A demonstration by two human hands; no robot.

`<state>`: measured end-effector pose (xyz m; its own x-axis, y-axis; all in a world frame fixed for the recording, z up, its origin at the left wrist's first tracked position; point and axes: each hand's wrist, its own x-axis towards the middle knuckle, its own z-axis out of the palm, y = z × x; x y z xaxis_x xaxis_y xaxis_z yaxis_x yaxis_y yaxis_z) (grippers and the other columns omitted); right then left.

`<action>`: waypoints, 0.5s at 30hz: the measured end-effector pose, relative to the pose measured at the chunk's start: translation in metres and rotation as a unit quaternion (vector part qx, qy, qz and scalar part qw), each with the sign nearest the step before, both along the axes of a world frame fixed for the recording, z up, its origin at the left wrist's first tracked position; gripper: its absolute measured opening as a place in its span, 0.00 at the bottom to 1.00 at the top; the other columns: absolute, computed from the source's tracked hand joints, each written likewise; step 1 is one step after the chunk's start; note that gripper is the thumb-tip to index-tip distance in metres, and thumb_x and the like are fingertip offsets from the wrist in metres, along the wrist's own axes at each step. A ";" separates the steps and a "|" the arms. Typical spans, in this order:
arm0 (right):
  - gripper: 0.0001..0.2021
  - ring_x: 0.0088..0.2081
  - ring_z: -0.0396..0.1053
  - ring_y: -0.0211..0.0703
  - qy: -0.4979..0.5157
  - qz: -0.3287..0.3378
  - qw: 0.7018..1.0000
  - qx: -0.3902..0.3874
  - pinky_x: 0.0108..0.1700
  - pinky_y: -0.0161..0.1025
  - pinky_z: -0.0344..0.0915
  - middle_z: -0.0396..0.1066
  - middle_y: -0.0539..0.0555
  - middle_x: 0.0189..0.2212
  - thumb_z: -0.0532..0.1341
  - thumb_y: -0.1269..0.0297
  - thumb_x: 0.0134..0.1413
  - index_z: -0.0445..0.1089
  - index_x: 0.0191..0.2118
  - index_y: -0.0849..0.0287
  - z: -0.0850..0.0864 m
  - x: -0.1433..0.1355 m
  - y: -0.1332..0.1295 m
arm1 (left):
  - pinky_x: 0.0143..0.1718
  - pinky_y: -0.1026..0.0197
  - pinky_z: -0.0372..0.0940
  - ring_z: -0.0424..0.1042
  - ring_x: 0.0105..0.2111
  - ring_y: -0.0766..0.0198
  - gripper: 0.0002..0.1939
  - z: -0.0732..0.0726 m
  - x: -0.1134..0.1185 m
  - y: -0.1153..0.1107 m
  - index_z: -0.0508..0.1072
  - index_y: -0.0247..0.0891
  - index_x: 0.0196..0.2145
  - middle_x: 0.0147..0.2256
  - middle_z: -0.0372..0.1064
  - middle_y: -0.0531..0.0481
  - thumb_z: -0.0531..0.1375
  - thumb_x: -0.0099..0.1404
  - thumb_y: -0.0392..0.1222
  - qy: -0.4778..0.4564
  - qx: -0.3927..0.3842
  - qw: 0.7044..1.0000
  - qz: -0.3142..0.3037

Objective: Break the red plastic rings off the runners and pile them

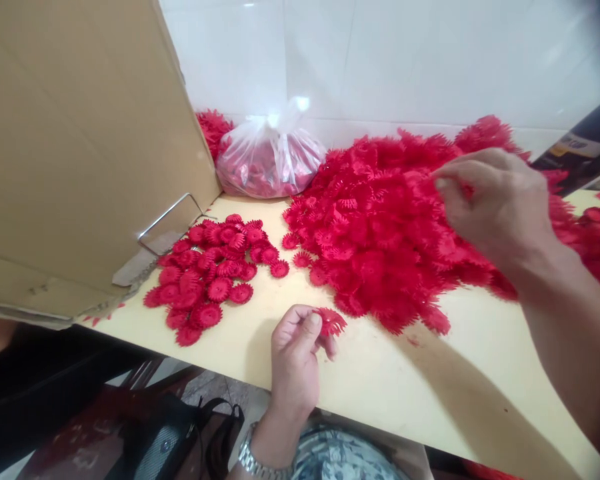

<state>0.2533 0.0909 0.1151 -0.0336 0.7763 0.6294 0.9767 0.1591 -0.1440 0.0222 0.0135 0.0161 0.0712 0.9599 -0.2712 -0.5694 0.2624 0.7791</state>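
White tiles are standing behind a pale yellow table (390, 393), and a big cardboard box (80, 147) is leaning at its left end. Against the wall a knotted clear plastic bag (270, 160) is lying, filled with red plastic pieces. The left hand (295, 363) is resting near the table's front edge, fingers closed and pinching one red toothed flower piece (331, 321). The right hand (495, 200) is reaching into the large loose heap of red pieces (380, 240), fingertips pressed together on a piece in the heap. A smaller flat group of round red pieces (213, 277) is lying just beside the box, apart from the heap
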 end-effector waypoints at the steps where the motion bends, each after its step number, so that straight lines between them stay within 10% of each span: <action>1: 0.12 0.46 0.65 0.53 0.024 0.025 0.999 -0.009 0.47 0.56 0.65 0.69 0.54 0.41 0.48 0.60 0.61 0.69 0.39 0.48 -0.005 -0.007 -0.006 | 0.18 0.69 0.56 0.63 0.16 0.72 0.10 0.000 0.000 0.000 0.65 0.34 0.25 0.20 0.67 0.54 0.61 0.57 0.41 0.005 0.000 1.000 0.001; 3: 0.09 0.39 0.68 0.47 0.112 0.132 0.983 -0.068 0.38 0.48 0.69 0.70 0.54 0.36 0.52 0.59 0.59 0.69 0.38 0.50 -0.021 -0.031 -0.025 | 0.18 0.69 0.56 0.63 0.17 0.71 0.09 -0.001 0.001 0.000 0.65 0.35 0.25 0.20 0.67 0.54 0.61 0.57 0.42 0.013 -0.002 1.000 0.004; 8: 0.09 0.26 0.68 0.35 0.311 0.316 0.832 -0.334 0.29 0.33 0.65 0.70 0.49 0.23 0.53 0.64 0.60 0.66 0.32 0.59 -0.059 -0.087 -0.067 | 0.20 0.67 0.58 0.63 0.18 0.71 0.09 -0.001 0.004 -0.003 0.68 0.34 0.26 0.19 0.66 0.54 0.61 0.57 0.43 0.038 0.005 0.999 -0.029; 15: 0.08 0.28 0.68 0.37 0.170 0.191 0.962 -0.096 0.28 0.33 0.64 0.71 0.52 0.27 0.54 0.69 0.56 0.70 0.33 0.60 -0.024 -0.041 -0.027 | 0.20 0.67 0.56 0.63 0.19 0.71 0.11 -0.008 -0.002 0.000 0.70 0.34 0.28 0.24 0.67 0.53 0.62 0.55 0.46 0.065 -0.009 0.998 -0.012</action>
<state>0.2126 0.0638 0.0910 -0.1568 0.8513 0.5007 0.7431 0.4357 -0.5079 0.0205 0.0132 0.0079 0.0576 0.9534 -0.2962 -0.4569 0.2889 0.8413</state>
